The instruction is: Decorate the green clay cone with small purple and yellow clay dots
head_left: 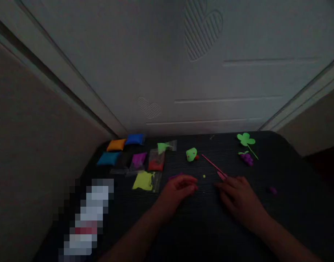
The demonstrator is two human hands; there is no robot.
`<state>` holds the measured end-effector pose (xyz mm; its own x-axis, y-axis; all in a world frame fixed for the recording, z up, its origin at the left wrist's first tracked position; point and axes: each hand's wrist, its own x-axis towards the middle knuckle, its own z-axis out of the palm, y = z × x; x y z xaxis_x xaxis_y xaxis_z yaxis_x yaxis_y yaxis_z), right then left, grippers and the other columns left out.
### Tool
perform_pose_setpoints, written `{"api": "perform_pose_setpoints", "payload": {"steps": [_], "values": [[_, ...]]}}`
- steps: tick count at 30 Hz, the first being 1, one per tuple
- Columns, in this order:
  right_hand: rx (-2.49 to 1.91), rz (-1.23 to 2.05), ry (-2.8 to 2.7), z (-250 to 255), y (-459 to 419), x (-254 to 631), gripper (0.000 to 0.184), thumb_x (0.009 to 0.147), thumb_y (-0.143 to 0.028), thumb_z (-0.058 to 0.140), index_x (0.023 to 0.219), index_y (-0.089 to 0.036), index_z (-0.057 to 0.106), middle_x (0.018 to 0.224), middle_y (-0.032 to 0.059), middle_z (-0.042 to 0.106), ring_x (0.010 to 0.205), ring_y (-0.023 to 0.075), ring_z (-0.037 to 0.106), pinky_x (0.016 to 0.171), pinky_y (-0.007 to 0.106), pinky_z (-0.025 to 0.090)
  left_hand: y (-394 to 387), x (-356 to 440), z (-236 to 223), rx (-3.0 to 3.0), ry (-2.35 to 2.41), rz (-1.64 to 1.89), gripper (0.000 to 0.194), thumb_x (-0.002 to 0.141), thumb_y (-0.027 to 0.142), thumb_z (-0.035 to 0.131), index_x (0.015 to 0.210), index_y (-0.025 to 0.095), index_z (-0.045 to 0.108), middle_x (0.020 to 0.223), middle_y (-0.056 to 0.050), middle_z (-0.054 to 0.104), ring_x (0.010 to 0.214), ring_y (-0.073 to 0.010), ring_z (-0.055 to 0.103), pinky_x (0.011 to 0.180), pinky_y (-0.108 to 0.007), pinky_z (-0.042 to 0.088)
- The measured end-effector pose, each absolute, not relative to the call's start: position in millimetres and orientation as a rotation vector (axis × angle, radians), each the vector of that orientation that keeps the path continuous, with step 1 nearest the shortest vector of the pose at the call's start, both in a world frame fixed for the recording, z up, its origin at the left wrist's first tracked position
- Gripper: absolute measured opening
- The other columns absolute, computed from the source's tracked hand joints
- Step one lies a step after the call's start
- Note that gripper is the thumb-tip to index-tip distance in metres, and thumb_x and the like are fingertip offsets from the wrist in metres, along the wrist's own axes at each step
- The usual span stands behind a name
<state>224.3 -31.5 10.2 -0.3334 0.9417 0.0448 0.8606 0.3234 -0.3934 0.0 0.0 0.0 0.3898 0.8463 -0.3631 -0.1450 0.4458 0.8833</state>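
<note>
Dim light, pale heart-embossed panel (161,69), dark round-cornered table (191,229), plain wall (27,123) at left

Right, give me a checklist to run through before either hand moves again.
1. Left hand free of material: cannot tell; its fingers are curled.
2. Right hand gripping the thin pink stick: cannot tell; the fingers hide the near end.
3. Gap between the hands free of loose bits: not ok; a small yellow ball lies there.
4. Yellow clay packet clear of the left hand: ok, apart.
5. Purple grape-like cluster clear of the right hand: ok, it lies beyond it.
</note>
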Motion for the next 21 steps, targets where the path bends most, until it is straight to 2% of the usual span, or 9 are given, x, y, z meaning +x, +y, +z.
{"api": "perform_pose_setpoints", "payload": {"steps": [6, 13, 21], "values": [[-1.684, 0.398, -2.279, 12, -28, 225, 0.02, 0.082, -0.019, 0.044, 0.093, -0.022, 0.061, 0.087, 0.0021, 0.06, 0.083, 0.016, 0.051, 0.079, 0.035, 0.029, 0, 0, 2, 0.895, 0.955, 0.733, 0.019, 0.069, 0.022, 0.064, 0.089, 0.021, 0.063, 0.078, 0.001, 0.064, 0.071, -0.0102, 0.053, 0.068, -0.024, 0.038], [-1.7, 0.403, -2.251, 12, -29, 227, 0.018, 0.082, -0.018, 0.044, 0.09, -0.02, 0.061, 0.085, 0.0033, 0.059, 0.08, 0.0166, 0.051, 0.077, 0.036, 0.029, 0, 0, -1, 0.888, 0.951, 0.741, 0.019, 0.07, 0.021, 0.063, 0.089, 0.022, 0.063, 0.078, 0.002, 0.064, 0.07, -0.009, 0.052, 0.068, -0.022, 0.037], [-1.5, 0.456, -2.319, 12, -36, 214, 0.023, 0.081, -0.015, 0.046, 0.099, -0.024, 0.058, 0.084, 0.0008, 0.058, 0.079, 0.0138, 0.05, 0.075, 0.032, 0.03, 0, 0, -4, 0.907, 0.944, 0.769, 0.019, 0.07, 0.021, 0.064, 0.089, 0.021, 0.063, 0.077, 0.002, 0.064, 0.067, -0.0085, 0.052, 0.066, -0.022, 0.037]]}}
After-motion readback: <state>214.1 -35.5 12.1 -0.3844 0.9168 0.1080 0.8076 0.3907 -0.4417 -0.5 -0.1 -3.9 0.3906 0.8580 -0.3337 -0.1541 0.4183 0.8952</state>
